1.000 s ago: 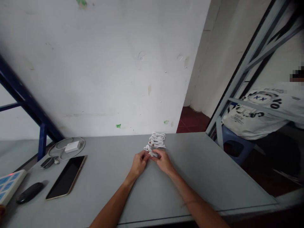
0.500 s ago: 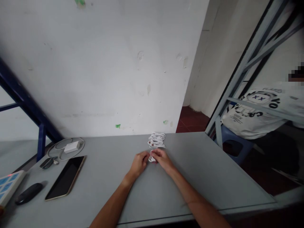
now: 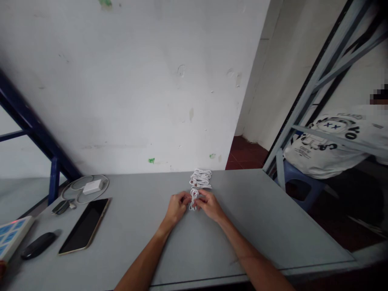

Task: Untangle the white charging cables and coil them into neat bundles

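Note:
A small coiled white cable [image 3: 193, 200] stands on end between my two hands, pinched in at its middle. My left hand [image 3: 177, 207] is closed at the coil's left side, its thumb and fingertips pressed together on the cable. From the right, my right hand [image 3: 210, 205] grips the same coil, with the index finger near its top and the other fingers lower down. Just behind it lie several folded white cables [image 3: 201, 178] in a row, with brownish plug ends showing at the left.
On the grey table [image 3: 130, 242] to the left are a phone-like black tablet [image 3: 85, 226], a black mouse [image 3: 39, 245], a power strip [image 3: 13, 234], a white adapter [image 3: 92, 186] with its cable, and a dark small item [image 3: 61, 207]. A seated person in a white shirt [image 3: 330, 137] is beyond the frame at right.
The right fingers have shifted down and opened off the coil's front, so more of the cable shows between my hands. The view has moved slightly.

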### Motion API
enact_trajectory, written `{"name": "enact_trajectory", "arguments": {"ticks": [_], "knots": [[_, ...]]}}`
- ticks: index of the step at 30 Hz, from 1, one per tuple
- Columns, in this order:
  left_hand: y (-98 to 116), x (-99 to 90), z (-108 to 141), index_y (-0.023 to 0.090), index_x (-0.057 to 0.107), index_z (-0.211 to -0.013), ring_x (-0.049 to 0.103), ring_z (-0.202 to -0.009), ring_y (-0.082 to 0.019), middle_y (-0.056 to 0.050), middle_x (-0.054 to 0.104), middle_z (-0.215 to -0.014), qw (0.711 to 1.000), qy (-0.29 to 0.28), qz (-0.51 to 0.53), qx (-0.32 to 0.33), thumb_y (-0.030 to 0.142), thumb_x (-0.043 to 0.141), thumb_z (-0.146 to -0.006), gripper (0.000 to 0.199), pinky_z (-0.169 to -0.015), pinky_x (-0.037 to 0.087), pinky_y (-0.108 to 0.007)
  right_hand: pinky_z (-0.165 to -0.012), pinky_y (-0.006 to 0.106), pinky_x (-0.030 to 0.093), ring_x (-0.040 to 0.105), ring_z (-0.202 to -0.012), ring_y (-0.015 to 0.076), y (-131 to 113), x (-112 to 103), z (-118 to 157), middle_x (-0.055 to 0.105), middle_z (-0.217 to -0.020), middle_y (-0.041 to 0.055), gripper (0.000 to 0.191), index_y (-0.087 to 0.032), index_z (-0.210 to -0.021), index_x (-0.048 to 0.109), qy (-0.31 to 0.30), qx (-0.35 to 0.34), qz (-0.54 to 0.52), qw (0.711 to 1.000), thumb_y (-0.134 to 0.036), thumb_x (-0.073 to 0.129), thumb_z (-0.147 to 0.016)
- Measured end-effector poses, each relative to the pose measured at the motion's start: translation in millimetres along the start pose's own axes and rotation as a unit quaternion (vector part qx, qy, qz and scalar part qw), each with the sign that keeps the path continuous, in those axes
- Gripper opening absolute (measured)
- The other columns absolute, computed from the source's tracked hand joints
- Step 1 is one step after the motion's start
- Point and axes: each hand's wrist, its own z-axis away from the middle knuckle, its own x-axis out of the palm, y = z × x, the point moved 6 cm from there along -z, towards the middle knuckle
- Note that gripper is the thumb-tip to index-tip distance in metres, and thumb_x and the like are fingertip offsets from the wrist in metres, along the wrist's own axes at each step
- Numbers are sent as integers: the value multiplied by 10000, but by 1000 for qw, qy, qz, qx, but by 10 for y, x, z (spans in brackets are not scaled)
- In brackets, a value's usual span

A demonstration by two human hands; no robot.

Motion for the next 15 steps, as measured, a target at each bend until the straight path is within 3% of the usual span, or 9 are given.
{"name": "enact_trajectory", "arguments": {"ticks": [5, 9, 11, 13, 15], "knots": [[45, -19, 11, 173, 698, -739, 545, -636, -151, -11, 679, -671, 1000, 12, 1, 17, 335, 583, -845, 225, -654, 410, -264, -639, 356, 525, 658, -662, 231, -33, -42, -21, 680, -676, 34, 312, -208, -747, 677, 26, -12, -52, 998, -509, 594, -724], [35, 12, 22, 173, 705, -738, 534, -627, -151, -6, 666, -657, 1000, 10, -12, 25, 362, 577, -864, 260, -647, 402, -265, -732, 327, 500, 645, -828, 230, 20, -90, -40, 668, -895, 39, 253, -209, -539, 616, 86, -59, 22, 994, -421, 722, -628], [1, 37, 21, 176, 701, -741, 539, -631, -155, -4, 660, -656, 1000, 7, -9, 18, 367, 578, -854, 253, -646, 399, -265, -720, 333, 506, 653, -828, 233, 126, -80, -57, 671, -913, 24, 228, -232, -686, 638, 90, -27, -2, 996, -352, 779, -553], [-38, 69, 19, 179, 688, -734, 540, -630, -156, -2, 652, -652, 1000, -1, 6, 10, 380, 585, -841, 250, -637, 397, -264, -710, 345, 513, 666, -817, 241, 215, -40, -77, 691, -887, 15, 432, -261, -903, 628, 62, 14, -43, 997, -293, 801, -509], [-73, 100, 14, 179, 674, -725, 526, -611, -150, 1, 634, -633, 1000, -9, 28, -3, 410, 599, -835, 268, -616, 389, -262, -730, 349, 507, 673, -822, 246, 218, -1, -92, 713, -860, 20, 491, -256, -986, 626, 20, 19, -43, 999, -252, 785, -521]]}}
